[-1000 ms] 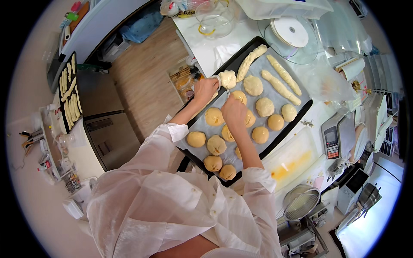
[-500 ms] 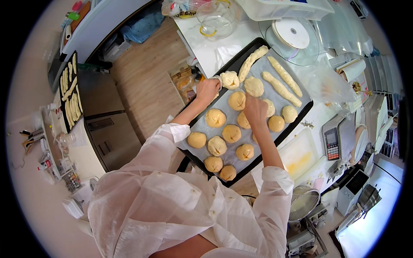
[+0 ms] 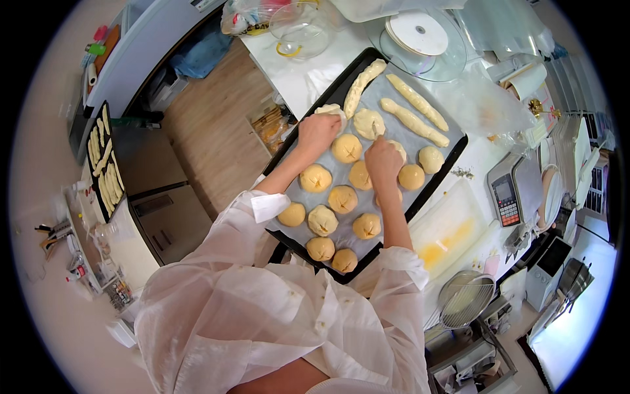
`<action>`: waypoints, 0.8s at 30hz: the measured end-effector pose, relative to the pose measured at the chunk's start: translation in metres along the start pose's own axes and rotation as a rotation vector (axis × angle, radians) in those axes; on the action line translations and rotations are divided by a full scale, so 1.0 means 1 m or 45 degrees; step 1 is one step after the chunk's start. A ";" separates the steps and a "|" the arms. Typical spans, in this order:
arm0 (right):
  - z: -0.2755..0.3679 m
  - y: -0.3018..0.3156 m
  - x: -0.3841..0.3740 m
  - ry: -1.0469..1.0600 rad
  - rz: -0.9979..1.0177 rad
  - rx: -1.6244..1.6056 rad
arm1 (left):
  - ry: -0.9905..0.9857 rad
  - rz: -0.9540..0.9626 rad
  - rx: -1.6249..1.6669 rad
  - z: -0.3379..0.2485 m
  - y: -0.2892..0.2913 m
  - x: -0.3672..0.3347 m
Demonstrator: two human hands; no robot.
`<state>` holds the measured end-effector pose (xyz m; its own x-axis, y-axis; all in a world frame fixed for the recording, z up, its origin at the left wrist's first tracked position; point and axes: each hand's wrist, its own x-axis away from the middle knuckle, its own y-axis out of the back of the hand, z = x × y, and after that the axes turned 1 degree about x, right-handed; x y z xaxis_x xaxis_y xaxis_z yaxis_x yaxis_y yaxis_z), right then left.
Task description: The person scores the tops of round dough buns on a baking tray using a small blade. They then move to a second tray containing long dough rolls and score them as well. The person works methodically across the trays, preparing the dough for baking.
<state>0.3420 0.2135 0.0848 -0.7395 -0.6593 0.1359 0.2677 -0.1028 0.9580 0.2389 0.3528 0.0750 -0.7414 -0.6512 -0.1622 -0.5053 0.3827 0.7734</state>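
Observation:
A black baking tray [image 3: 428, 205] lined with pale paper holds several round dough buns, many with cuts across the top, and a few long dough strips. My left hand [image 3: 319, 135] is closed at the tray's left edge, partly covering a pale bun [image 3: 328, 109]. A whitish edge shows by its fingertips; what it grips is unclear. My right hand [image 3: 384, 159] is closed over the middle of the tray. From its fingers a thin tip reaches the lower edge of a pale, uneven bun [image 3: 369, 124]; the rest of that tool is hidden.
Right of the tray lie a yellow-smeared cutting board [image 3: 441, 240] and a scale [image 3: 505, 194]. Behind it stand a glass bowl [image 3: 302, 29] and a white disc [image 3: 417, 33] on glass. A second tray of dough strips [image 3: 104, 164] rests on the far left counter.
The view has shifted, so the tray sits further left and up. My left hand has come over the pale bun beside it. My right hand has moved slightly right across the buns.

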 end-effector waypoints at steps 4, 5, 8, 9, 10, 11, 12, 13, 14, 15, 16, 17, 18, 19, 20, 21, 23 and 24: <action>0.000 -0.012 0.036 0.091 -0.062 -0.043 | 0.006 0.252 -0.123 0.000 -0.040 -0.012; -0.002 -0.013 0.042 0.093 -0.050 -0.040 | -0.010 0.245 -0.120 0.002 -0.047 -0.014; -0.007 -0.010 0.042 0.095 -0.059 0.031 | -0.003 0.238 -0.092 0.006 -0.054 -0.015; -0.008 -0.008 0.041 0.097 -0.069 0.064 | 0.019 0.260 -0.114 0.006 -0.056 -0.016; -0.009 -0.005 0.038 0.163 -0.120 0.078 | 0.042 0.283 -0.143 0.006 -0.054 -0.016; -0.012 -0.002 0.032 0.230 -0.171 0.091 | 0.067 0.304 -0.173 0.006 -0.053 -0.016; -0.014 -0.001 0.026 0.298 -0.222 0.104 | 0.074 0.298 -0.177 0.007 -0.052 -0.015; -0.016 -0.001 0.022 0.368 -0.235 0.142 | 0.075 0.294 -0.176 0.007 -0.053 -0.014; -0.017 -0.002 0.017 0.439 -0.248 0.181 | 0.077 0.291 -0.176 0.007 -0.054 -0.014; -0.019 -0.002 0.013 0.509 -0.260 0.220 | 0.074 0.290 -0.188 0.008 -0.055 -0.014; -0.021 -0.003 0.008 0.522 -0.240 0.301 | 0.072 0.290 -0.197 0.007 -0.055 -0.014; -0.024 -0.004 0.003 0.533 -0.220 0.382 | 0.068 0.291 -0.207 0.006 -0.056 -0.015; -0.028 -0.003 0.001 0.543 -0.199 0.463 | 0.019 0.270 -0.205 0.006 -0.059 -0.015; -0.032 -0.001 0.000 0.557 -0.177 0.502 | -0.022 0.245 -0.207 0.008 -0.062 -0.013; -0.037 0.004 -0.002 0.569 -0.156 0.543 | -0.065 0.221 -0.208 0.010 -0.064 -0.011; -0.044 0.007 -0.003 0.580 -0.135 0.583 | -0.085 0.219 -0.243 0.012 -0.066 -0.010; -0.067 0.011 0.000 0.555 -0.147 0.696 | -0.129 0.212 -0.299 0.010 -0.070 -0.010; -0.077 0.013 0.003 0.544 -0.155 0.752 | -0.114 0.227 -0.317 0.011 -0.072 -0.011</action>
<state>0.3907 0.1524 0.0783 -0.4054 -0.9138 0.0251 -0.2674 0.1447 0.9527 0.2782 0.3392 0.0146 -0.8501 -0.5237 -0.0557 -0.2489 0.3062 0.9189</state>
